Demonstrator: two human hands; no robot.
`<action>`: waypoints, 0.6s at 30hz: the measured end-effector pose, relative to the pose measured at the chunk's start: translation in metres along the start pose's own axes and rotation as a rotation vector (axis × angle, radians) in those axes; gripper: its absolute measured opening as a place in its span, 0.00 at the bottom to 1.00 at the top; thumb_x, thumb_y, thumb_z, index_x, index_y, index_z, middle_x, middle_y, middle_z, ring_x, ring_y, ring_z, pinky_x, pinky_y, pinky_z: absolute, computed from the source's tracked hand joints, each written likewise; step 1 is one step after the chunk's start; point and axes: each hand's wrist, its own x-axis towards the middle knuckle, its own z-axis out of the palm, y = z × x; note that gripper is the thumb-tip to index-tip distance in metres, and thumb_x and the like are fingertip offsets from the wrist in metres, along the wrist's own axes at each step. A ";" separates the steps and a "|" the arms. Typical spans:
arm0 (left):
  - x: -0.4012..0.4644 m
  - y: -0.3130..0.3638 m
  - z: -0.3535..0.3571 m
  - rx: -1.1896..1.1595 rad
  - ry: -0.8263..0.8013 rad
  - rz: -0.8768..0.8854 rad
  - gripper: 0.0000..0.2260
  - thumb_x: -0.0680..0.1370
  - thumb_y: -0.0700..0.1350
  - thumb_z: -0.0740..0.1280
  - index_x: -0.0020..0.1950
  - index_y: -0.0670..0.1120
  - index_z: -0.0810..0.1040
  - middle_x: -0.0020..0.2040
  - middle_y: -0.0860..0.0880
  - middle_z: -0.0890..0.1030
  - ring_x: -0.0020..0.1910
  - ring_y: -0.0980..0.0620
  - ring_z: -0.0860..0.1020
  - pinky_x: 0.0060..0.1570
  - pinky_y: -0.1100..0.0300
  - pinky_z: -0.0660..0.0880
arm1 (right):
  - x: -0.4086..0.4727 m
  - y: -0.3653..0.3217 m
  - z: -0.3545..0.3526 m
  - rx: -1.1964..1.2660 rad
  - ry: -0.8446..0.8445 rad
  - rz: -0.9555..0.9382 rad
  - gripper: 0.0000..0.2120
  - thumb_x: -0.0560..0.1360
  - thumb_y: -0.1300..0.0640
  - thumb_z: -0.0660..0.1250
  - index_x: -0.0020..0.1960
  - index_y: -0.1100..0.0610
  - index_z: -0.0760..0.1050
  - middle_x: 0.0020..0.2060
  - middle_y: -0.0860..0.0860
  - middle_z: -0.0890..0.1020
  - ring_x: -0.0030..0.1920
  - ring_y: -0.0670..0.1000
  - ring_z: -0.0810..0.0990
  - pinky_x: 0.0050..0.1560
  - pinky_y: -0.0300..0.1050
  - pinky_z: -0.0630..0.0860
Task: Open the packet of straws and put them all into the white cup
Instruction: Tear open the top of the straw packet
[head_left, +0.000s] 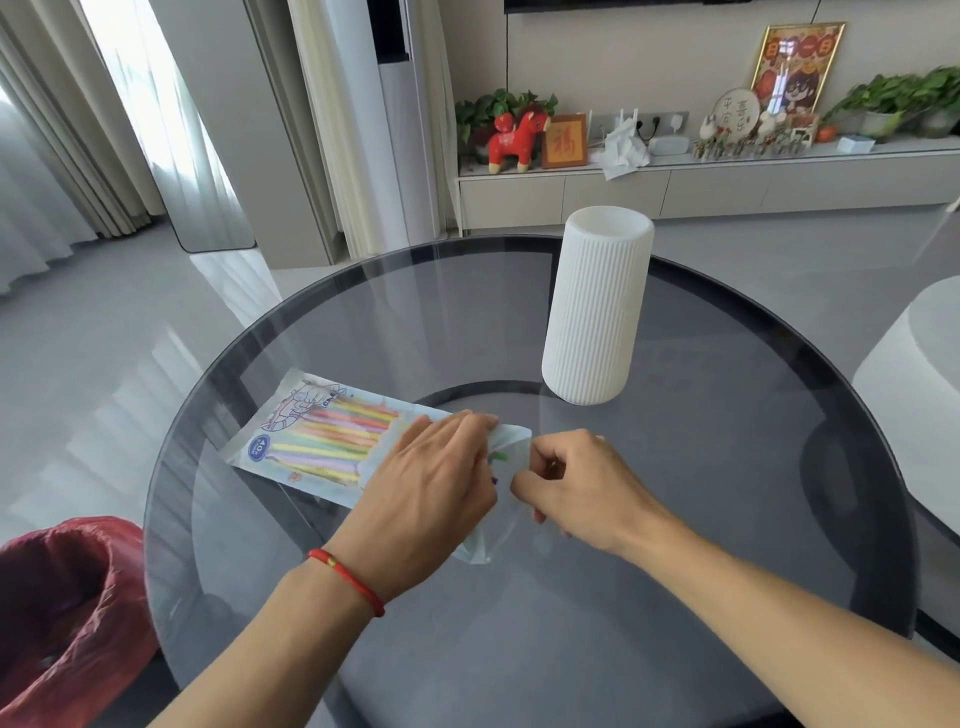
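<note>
Packet (322, 441) end pinched between both hands.

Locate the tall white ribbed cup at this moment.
In the head view, the tall white ribbed cup stands upright on the round glass table, right of centre, beyond the right hand.
</note>
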 end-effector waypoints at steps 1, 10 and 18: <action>0.000 -0.001 0.002 0.019 -0.006 -0.007 0.08 0.79 0.38 0.62 0.58 0.41 0.75 0.50 0.45 0.81 0.51 0.43 0.78 0.57 0.47 0.72 | -0.002 -0.001 0.003 -0.036 0.038 -0.011 0.11 0.69 0.48 0.69 0.36 0.55 0.74 0.31 0.53 0.84 0.25 0.45 0.75 0.31 0.47 0.76; 0.001 -0.015 0.007 -0.013 -0.117 0.023 0.08 0.81 0.52 0.58 0.48 0.48 0.65 0.52 0.51 0.80 0.59 0.51 0.75 0.58 0.48 0.70 | -0.001 -0.001 0.010 -0.304 0.366 -0.444 0.04 0.77 0.59 0.76 0.47 0.54 0.81 0.44 0.47 0.81 0.42 0.51 0.80 0.38 0.55 0.80; 0.008 -0.045 0.004 0.258 -0.235 0.085 0.48 0.64 0.68 0.73 0.76 0.55 0.55 0.68 0.54 0.74 0.65 0.49 0.73 0.68 0.46 0.66 | 0.008 0.007 0.003 0.030 0.408 -0.273 0.06 0.76 0.62 0.77 0.43 0.54 0.83 0.37 0.44 0.84 0.40 0.48 0.81 0.37 0.38 0.77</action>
